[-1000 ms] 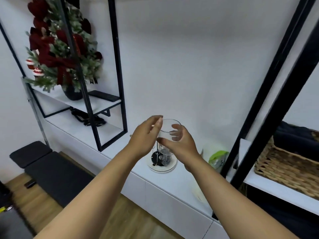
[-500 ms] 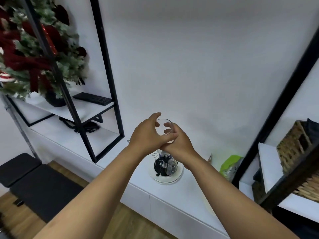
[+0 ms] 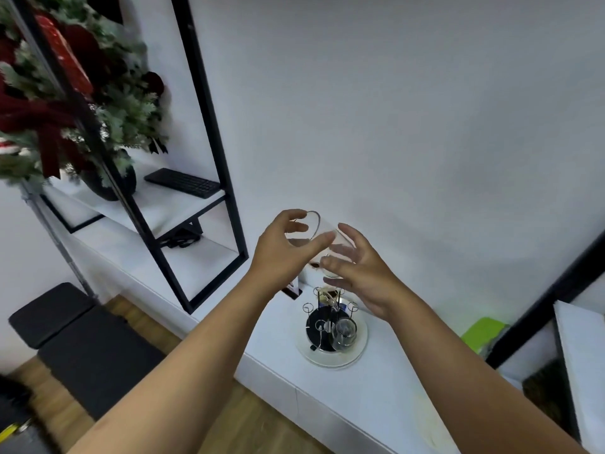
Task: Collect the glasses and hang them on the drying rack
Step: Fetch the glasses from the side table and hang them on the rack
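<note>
Head view: both hands are raised over the rack (image 3: 330, 326), which stands on a round white plate (image 3: 357, 357) on the white counter (image 3: 278, 352). The left hand (image 3: 281, 253) grips a clear glass (image 3: 322, 235), tilted on its side with its rim turned to the left; the thumb lies across the near side of the glass and the fingers curl over the rim on the far side. The right hand (image 3: 363, 273) is just right of the glass, with its fingers spread and loosely bent. Its fingertips sit at the base end of the glass, but whether they press it or only hover is not clear through the glass.

The glass is held above the rack and a little behind it, well clear of the wire pegs. A second glass (image 3: 343, 332) sits on the front right of the rack; blur hides how it is seated.

Left of the rack, a black frame (image 3: 209, 165) stands on the counter, with a keyboard (image 3: 183, 183) on its white shelf and a potted plant (image 3: 82, 103) with red decorations further left. Right of the rack, near the wall, lies a green object (image 3: 484, 332).
</note>
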The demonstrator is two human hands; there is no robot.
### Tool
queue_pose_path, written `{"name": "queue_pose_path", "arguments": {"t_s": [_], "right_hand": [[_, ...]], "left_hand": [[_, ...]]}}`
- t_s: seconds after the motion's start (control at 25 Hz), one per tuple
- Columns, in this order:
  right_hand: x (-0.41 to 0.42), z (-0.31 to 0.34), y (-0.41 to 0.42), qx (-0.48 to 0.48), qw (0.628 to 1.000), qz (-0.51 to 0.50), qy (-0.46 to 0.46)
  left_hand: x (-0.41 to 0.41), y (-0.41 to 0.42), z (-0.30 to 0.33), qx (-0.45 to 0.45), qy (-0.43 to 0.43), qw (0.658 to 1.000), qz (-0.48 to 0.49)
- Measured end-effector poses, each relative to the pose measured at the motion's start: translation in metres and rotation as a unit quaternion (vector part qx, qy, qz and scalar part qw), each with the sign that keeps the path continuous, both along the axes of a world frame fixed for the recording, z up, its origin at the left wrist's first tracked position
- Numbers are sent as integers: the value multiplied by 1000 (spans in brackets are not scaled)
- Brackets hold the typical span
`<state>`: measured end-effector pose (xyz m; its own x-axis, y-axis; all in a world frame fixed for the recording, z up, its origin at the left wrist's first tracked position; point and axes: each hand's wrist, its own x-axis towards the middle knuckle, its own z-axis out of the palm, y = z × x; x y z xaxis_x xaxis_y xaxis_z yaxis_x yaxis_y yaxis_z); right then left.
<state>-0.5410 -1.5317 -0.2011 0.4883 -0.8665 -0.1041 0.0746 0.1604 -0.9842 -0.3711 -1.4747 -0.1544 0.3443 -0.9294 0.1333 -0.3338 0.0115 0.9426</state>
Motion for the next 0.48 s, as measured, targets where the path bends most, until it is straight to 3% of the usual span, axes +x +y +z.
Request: {"name": "queue_pose_path", "arguments": {"t_s": [0.2, 0.36, 0.48], "right_hand": [[-1, -22, -20, 154, 978, 4, -142], [2, -43, -39, 169, 973, -43, -153], [7, -56, -52, 142, 979, -81, -117]], "left_hand": [[5, -30, -26, -20, 129, 989, -65], [21, -53, -60, -9, 127, 984, -126], [44, -71, -95, 16, 74, 983, -165]]}}
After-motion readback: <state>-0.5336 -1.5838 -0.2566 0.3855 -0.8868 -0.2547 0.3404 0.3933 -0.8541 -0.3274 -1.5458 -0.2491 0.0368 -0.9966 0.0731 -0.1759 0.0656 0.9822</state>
